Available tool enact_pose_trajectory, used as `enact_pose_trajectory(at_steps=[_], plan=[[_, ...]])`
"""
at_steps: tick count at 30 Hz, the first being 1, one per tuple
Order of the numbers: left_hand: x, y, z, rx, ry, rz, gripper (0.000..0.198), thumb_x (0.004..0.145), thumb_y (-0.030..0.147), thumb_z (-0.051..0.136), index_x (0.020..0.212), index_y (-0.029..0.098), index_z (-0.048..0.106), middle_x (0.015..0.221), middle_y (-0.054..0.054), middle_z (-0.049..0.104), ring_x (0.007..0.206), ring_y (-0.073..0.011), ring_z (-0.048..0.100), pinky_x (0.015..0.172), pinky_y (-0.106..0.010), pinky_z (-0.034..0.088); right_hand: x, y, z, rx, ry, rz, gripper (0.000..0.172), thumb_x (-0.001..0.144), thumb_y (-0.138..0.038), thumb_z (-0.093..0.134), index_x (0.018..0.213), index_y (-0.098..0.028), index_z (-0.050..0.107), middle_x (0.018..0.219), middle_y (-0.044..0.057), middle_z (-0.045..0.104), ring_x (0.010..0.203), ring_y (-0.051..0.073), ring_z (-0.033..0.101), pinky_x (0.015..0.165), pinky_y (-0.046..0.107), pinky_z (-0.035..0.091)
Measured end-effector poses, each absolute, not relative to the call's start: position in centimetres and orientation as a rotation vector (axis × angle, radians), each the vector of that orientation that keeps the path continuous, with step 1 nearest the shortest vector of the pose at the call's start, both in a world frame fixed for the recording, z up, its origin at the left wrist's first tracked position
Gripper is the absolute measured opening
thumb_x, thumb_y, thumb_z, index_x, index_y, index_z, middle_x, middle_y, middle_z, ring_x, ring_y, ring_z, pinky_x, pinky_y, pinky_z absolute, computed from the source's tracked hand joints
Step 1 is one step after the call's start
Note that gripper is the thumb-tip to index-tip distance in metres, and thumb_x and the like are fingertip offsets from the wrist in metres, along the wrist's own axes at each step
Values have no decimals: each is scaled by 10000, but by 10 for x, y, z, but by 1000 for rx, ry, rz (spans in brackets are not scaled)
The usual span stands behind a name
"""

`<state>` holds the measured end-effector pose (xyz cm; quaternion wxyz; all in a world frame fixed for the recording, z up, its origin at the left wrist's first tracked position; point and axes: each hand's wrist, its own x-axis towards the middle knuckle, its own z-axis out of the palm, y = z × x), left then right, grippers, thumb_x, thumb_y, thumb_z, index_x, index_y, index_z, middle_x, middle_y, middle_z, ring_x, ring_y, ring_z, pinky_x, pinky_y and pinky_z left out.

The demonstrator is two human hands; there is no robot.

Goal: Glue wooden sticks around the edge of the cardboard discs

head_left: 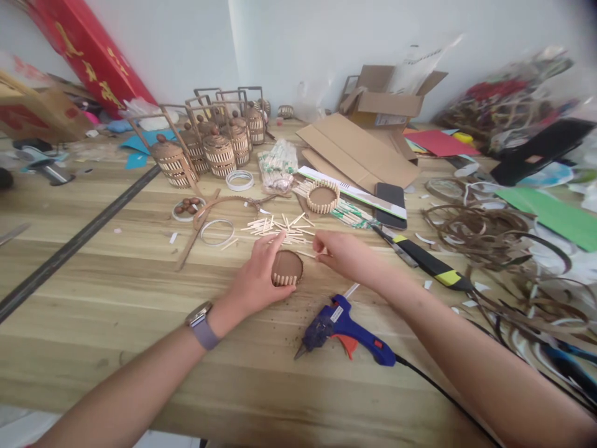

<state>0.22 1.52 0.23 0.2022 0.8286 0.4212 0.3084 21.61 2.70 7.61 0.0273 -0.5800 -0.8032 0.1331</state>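
My left hand (256, 274) is curled around a small round cardboard base (286, 264), thumb at the near side and fingers at the far left. Short wooden pegs stand in a row along the base's near edge. My right hand (338, 252) is pinched closed just to the right of the base, with a thin wooden stick (306, 254) reaching out from its fingertips. Beyond both hands lies a loose pile of cut wooden sticks (275, 227). A blue hot glue gun (345, 326) rests on the table nearer me, its nozzle pointing left.
A peg-ringed cardboard base (323, 196) sits on wrapped sticks behind my hands. Several small wooden lidded buckets (219, 154) stand at the back left. A yellow-black cutter (431, 264), coiled strips (466, 224), a phone (390, 205) and cardboard sheets (357, 149) lie to the right.
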Motion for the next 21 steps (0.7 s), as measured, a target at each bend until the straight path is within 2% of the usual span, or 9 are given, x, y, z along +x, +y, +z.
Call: enact_pose_trajectory(at_steps=[4,9,14,18,21], plan=[[2,15,1,2299,1170,861,1104,653,226,799,1510,316,108,1457,-132,293,1364,-347,368,1076,-520,430,202,49,54,-1758,-2542,438,209,798,-27,555,965,-142,603,912,74,703,802,175,620,641,233,369],[2,15,1,2306,1201,839,1107,646,241,803,1509,323,114,1456,-131,299,1356,-355,379,1069,-539,432,206,43,48,-1742,-2615,464,203,877,-67,487,1039,-124,596,972,121,712,838,208,656,657,249,398],[2,14,2,2322,1212,836,1119,643,243,812,1507,331,107,1447,-127,306,1347,-351,388,1065,-539,439,215,31,54,-1683,-2640,457,207,884,-71,478,1052,-96,597,1066,172,668,901,227,645,733,276,425],[2,14,2,2350,1162,864,1133,648,225,809,1511,337,83,1451,-119,313,1364,-341,361,1077,-520,434,220,26,63,-1570,-2577,510,144,872,-98,478,911,-142,609,890,80,657,769,167,602,688,249,418],[2,16,2,2362,1154,869,1143,647,221,809,1512,339,72,1447,-116,325,1362,-345,359,1084,-533,421,219,22,65,-1377,-2453,695,109,809,-99,528,841,-166,609,751,8,625,656,128,550,622,225,393]])
